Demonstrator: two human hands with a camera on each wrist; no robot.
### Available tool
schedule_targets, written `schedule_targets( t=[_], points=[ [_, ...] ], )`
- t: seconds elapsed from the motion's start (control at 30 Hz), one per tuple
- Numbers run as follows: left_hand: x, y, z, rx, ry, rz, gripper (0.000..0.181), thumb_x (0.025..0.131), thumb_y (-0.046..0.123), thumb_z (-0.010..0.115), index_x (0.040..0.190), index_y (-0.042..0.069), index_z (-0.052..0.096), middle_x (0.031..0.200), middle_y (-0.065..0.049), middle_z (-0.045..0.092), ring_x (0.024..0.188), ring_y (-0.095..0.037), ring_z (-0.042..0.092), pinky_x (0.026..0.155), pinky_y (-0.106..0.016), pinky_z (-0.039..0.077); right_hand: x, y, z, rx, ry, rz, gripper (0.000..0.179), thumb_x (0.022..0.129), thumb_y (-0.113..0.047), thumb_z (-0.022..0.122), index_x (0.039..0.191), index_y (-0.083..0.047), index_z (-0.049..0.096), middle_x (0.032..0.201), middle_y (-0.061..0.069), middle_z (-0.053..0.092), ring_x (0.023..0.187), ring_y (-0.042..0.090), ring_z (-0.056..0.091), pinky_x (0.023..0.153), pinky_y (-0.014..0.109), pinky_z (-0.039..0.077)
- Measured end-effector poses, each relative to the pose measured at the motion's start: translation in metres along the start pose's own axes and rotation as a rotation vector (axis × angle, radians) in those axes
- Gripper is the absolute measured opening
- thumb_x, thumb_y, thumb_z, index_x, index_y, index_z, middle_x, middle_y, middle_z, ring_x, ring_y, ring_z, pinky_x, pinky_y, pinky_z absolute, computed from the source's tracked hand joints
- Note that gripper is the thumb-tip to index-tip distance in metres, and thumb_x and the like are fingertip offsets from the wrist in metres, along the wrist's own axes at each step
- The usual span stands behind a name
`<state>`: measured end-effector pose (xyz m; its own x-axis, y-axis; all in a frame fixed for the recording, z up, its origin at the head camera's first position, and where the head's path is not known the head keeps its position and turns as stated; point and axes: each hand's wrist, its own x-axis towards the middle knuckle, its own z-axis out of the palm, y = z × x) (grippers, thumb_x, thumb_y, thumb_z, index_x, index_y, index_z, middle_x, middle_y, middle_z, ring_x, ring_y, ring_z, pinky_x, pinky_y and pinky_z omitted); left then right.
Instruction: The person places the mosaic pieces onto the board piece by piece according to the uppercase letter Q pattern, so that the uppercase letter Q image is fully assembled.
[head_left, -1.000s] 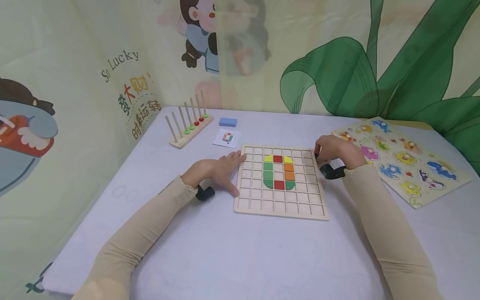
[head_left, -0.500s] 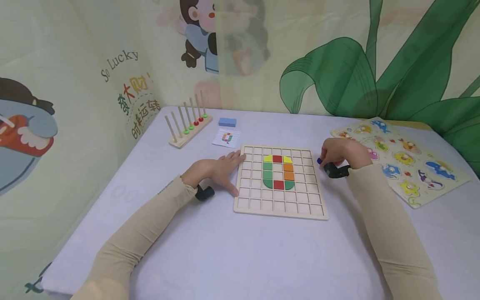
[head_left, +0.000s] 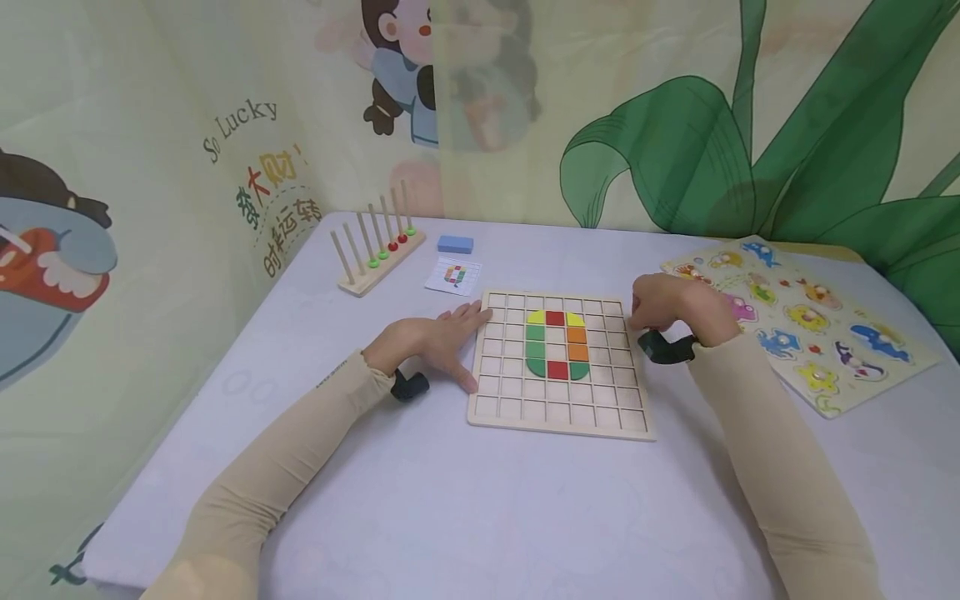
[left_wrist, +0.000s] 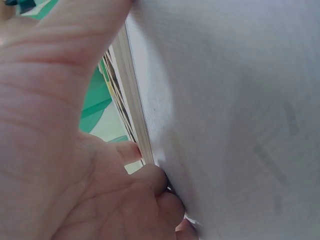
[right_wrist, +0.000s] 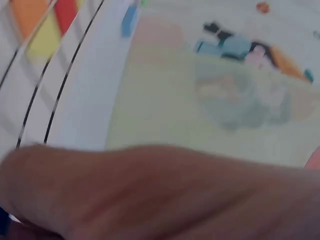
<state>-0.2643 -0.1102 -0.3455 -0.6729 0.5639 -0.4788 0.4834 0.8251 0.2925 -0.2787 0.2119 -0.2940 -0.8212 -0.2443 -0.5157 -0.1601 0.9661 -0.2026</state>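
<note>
A square wooden grid board point(head_left: 525, 414) lies flat on the table. Red, yellow, green and orange tiles in its cells form a ring, with a red tile point(head_left: 558, 370) at the bottom. My left hand point(head_left: 442, 342) rests along the board's left edge, fingers and thumb spread; the left wrist view shows the board edge point(left_wrist: 134, 100) against those fingers. At the right edge, my right hand point(head_left: 663, 304) has curled fingers. A sliver of a small dark blue piece point(right_wrist: 4, 222) appears under its fingertips in the right wrist view; most of it is hidden.
A picture card point(head_left: 453, 276) with a similar coloured ring lies behind the board, near a blue block point(head_left: 455, 244). At the back left stands a wooden peg stand point(head_left: 382, 268) with green and red beads. An animal knob puzzle point(head_left: 810, 333) lies at the right.
My right hand moved a little right, away from the board, showing the dark blue piece at its fingertips, then came back left to the board's edge. My left hand stayed put.
</note>
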Motion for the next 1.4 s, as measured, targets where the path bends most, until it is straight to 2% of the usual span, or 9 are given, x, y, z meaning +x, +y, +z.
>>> schedule_targets(
  t=[0.13, 0.23, 0.37, 0.57, 0.83, 1.07, 1.4],
  points=[
    [-0.001, 0.000, -0.001, 0.000, 0.001, -0.002, 0.121, 0.078, 0.054, 0.076, 0.157, 0.010, -0.003, 0.164, -0.013, -0.011, 0.151, -0.027, -0.010, 0.124, -0.040, 0.001, -0.005, -0.030, 0.012, 0.012, -0.110, -0.063, 0.021, 0.087, -0.017, 0.069, 0.099, -0.001, 0.064, 0.088, 0.009, 0.061, 0.082, 0.023, 0.056, 0.068, 0.028, 0.045],
    [-0.001, 0.001, 0.000, -0.009, 0.000, -0.002, 0.120, 0.078, 0.053, 0.076, 0.158, 0.010, -0.003, 0.164, -0.013, -0.011, 0.151, -0.027, -0.010, 0.124, -0.041, 0.001, -0.007, -0.051, 0.024, -0.016, -0.193, -0.120, 0.017, 0.084, -0.020, 0.075, 0.090, -0.006, 0.068, 0.082, 0.005, 0.064, 0.077, 0.018, 0.058, 0.067, 0.025, 0.045],
    [-0.002, 0.001, 0.000, -0.013, -0.004, 0.000, 0.120, 0.078, 0.053, 0.076, 0.157, 0.010, -0.004, 0.164, -0.013, -0.011, 0.151, -0.028, -0.010, 0.124, -0.041, 0.001, -0.008, -0.068, 0.036, -0.051, -0.241, -0.183, 0.012, 0.082, -0.019, 0.078, 0.078, -0.009, 0.071, 0.072, 0.001, 0.067, 0.071, 0.013, 0.060, 0.066, 0.023, 0.046],
    [-0.002, 0.001, 0.000, -0.002, -0.004, -0.002, 0.120, 0.079, 0.053, 0.076, 0.157, 0.010, -0.003, 0.164, -0.013, -0.011, 0.151, -0.028, -0.010, 0.124, -0.042, 0.002, -0.009, -0.074, 0.044, -0.087, -0.223, -0.185, 0.013, 0.082, -0.020, 0.079, 0.075, -0.012, 0.072, 0.073, 0.001, 0.067, 0.077, 0.014, 0.059, 0.068, 0.025, 0.044],
    [-0.002, 0.001, 0.000, -0.005, -0.003, 0.000, 0.120, 0.079, 0.053, 0.076, 0.157, 0.010, -0.003, 0.164, -0.014, -0.011, 0.151, -0.028, -0.010, 0.124, -0.043, 0.002, -0.010, -0.080, 0.048, -0.103, -0.194, -0.210, 0.011, 0.084, -0.016, 0.077, 0.074, -0.011, 0.072, 0.066, 0.001, 0.068, 0.069, 0.012, 0.061, 0.067, 0.025, 0.043],
    [-0.001, 0.000, 0.001, -0.003, -0.005, -0.004, 0.121, 0.078, 0.053, 0.076, 0.157, 0.011, -0.004, 0.164, -0.013, -0.011, 0.151, -0.027, -0.010, 0.124, -0.042, 0.002, -0.016, -0.078, 0.043, -0.106, -0.121, -0.151, 0.014, 0.080, -0.019, 0.080, 0.080, -0.010, 0.069, 0.074, 0.000, 0.065, 0.075, 0.015, 0.055, 0.067, 0.027, 0.043],
    [0.000, -0.001, 0.000, 0.012, -0.004, 0.003, 0.121, 0.078, 0.054, 0.076, 0.157, 0.010, -0.004, 0.164, -0.014, -0.011, 0.151, -0.028, -0.010, 0.124, -0.042, 0.002, -0.015, -0.082, 0.046, -0.127, -0.143, -0.119, 0.017, 0.079, -0.020, 0.082, 0.076, -0.010, 0.069, 0.072, 0.001, 0.059, 0.071, 0.016, 0.053, 0.064, 0.026, 0.043]
  ],
)
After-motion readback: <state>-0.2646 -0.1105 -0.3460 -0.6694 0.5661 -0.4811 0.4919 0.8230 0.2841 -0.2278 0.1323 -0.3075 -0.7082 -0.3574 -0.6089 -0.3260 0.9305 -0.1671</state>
